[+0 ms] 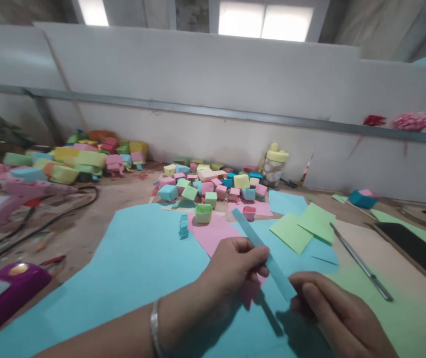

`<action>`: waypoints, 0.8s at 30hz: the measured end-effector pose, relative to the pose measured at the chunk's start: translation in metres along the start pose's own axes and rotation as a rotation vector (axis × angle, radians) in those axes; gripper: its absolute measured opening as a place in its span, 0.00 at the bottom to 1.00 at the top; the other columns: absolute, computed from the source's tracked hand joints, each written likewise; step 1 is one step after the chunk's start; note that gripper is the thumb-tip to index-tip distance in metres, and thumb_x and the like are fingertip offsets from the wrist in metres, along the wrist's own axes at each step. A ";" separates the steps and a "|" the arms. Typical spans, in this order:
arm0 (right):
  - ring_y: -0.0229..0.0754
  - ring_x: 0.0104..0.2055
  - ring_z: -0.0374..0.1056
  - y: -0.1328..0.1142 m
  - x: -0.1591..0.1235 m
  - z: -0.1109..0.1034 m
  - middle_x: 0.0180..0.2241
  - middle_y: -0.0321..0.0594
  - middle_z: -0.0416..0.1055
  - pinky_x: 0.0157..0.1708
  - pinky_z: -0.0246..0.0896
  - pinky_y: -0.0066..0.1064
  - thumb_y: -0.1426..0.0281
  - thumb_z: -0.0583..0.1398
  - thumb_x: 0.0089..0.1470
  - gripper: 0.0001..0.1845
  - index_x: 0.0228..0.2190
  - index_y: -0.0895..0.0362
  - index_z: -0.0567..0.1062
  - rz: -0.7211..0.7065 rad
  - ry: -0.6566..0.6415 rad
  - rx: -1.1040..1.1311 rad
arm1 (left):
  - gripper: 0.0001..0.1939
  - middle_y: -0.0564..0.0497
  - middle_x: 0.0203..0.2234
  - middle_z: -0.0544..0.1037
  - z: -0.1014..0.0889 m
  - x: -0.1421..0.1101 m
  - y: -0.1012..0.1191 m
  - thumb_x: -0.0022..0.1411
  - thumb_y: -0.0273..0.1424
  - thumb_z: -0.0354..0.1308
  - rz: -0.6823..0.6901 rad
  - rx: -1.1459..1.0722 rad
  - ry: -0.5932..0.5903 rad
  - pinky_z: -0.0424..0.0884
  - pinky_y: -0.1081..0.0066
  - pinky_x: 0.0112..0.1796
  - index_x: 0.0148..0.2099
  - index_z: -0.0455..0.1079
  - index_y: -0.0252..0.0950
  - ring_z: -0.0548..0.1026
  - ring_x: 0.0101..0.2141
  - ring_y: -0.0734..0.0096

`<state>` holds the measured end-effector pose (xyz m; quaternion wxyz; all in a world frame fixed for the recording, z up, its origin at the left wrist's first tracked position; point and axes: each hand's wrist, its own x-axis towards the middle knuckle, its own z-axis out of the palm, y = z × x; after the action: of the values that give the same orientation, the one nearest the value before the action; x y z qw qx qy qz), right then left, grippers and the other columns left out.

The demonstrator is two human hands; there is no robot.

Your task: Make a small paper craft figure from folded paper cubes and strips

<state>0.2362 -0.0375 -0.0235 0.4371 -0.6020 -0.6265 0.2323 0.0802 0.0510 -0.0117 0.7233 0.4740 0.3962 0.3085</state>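
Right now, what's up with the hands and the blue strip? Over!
Left hand pinches blue strip. Right hand at its near end, grip unclear. Pink paper and blue sheet underneath. Pen off right.

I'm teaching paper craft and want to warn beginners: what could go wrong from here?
The light-blue paper strip might crease where the left hand pinches it, since it looks thin.
Its far end points toward the small pink paper box, so a forward sweep could knock that over.
The slim silver tool lies loose beyond the right hand, which might brush it aside.
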 end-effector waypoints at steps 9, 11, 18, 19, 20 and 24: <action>0.42 0.35 0.66 0.001 0.011 -0.013 0.36 0.40 0.72 0.33 0.62 0.32 0.76 0.56 0.52 0.08 0.29 0.52 0.72 -0.639 0.018 -0.310 | 0.12 0.52 0.17 0.70 0.006 -0.007 -0.001 0.48 0.36 0.63 -0.051 -0.003 -0.176 0.56 0.80 0.19 0.26 0.71 0.29 0.62 0.17 0.82; 0.41 0.31 0.66 0.001 0.010 -0.011 0.31 0.38 0.73 0.31 0.60 0.33 0.73 0.53 0.56 0.06 0.31 0.52 0.69 -0.691 -0.050 -0.218 | 0.13 0.51 0.20 0.71 0.007 -0.008 0.004 0.48 0.37 0.63 -0.055 -0.037 -0.123 0.55 0.80 0.18 0.29 0.72 0.29 0.61 0.16 0.83; 0.37 0.24 0.59 0.000 0.003 -0.008 0.23 0.36 0.63 0.25 0.56 0.29 0.68 0.47 0.58 0.10 0.26 0.54 0.63 -0.346 -0.123 -0.052 | 0.14 0.57 0.11 0.66 0.002 0.000 0.006 0.53 0.40 0.58 -0.073 -0.040 -0.077 0.57 0.77 0.11 0.32 0.70 0.32 0.61 0.09 0.78; 0.36 0.23 0.57 -0.001 0.003 -0.008 0.23 0.35 0.61 0.24 0.55 0.28 0.69 0.48 0.57 0.09 0.26 0.54 0.63 -0.294 -0.131 -0.024 | 0.14 0.57 0.11 0.66 0.002 0.001 0.004 0.53 0.40 0.58 -0.069 -0.036 -0.073 0.58 0.77 0.11 0.33 0.70 0.32 0.62 0.09 0.77; 0.36 0.23 0.56 -0.003 0.004 -0.009 0.22 0.34 0.60 0.23 0.54 0.27 0.69 0.49 0.57 0.09 0.25 0.54 0.63 -0.259 -0.136 -0.002 | 0.15 0.57 0.11 0.67 0.001 0.002 0.003 0.53 0.41 0.58 -0.064 -0.033 -0.064 0.58 0.77 0.10 0.33 0.70 0.32 0.63 0.09 0.77; 0.35 0.24 0.58 -0.006 0.006 -0.010 0.23 0.33 0.60 0.24 0.54 0.26 0.71 0.50 0.57 0.09 0.25 0.54 0.64 -0.210 -0.134 0.072 | 0.16 0.55 0.12 0.69 0.001 0.004 0.001 0.53 0.41 0.58 -0.044 -0.021 -0.020 0.60 0.77 0.10 0.35 0.70 0.32 0.65 0.10 0.75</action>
<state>0.2418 -0.0352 -0.0116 0.4373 -0.5003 -0.7051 0.2475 0.0827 0.0540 -0.0113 0.7387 0.4605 0.3962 0.2920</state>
